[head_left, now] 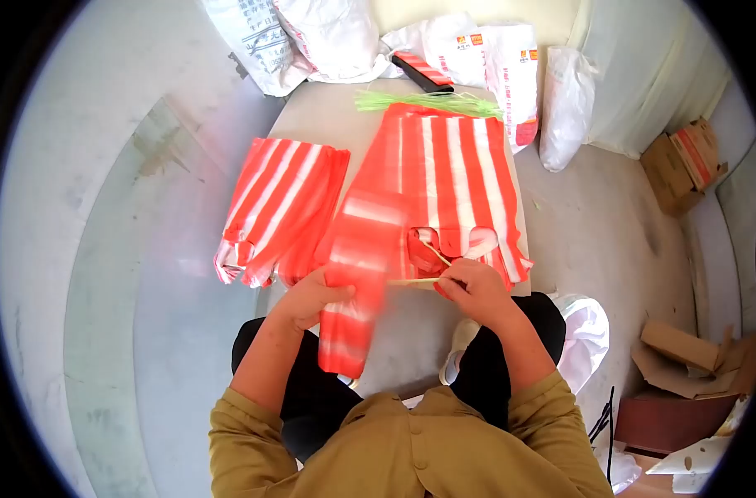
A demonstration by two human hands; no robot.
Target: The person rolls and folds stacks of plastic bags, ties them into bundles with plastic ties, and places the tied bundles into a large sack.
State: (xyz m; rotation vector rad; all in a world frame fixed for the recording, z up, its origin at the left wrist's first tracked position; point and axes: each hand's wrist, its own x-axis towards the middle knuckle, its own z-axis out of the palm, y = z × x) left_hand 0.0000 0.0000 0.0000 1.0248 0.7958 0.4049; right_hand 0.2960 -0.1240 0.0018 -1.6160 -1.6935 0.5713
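Observation:
My left hand [307, 300] is closed around a folded bundle of red-and-white striped plastic bags [353, 307], blurred by motion. My right hand [477, 290] pinches a thin pale-yellow tie strip [413, 281]; one length of it runs left toward the bundle and another slants up over the bags. Beyond my right hand lies a large flat stack of striped plastic bags [465, 178], its cut handle ends facing me. A second, smaller stack of the same bags [278, 203] rests to the left. Whether the strip loops round the bundle is hidden.
Both stacks lie on a beige-topped table [315, 112]. Light-green strips [428, 103] stretch along its far side, near a black-and-red striped item [423, 73]. White sacks [332, 37] stand behind. Cardboard boxes [685, 166] and an opened carton [685, 357] sit at the right.

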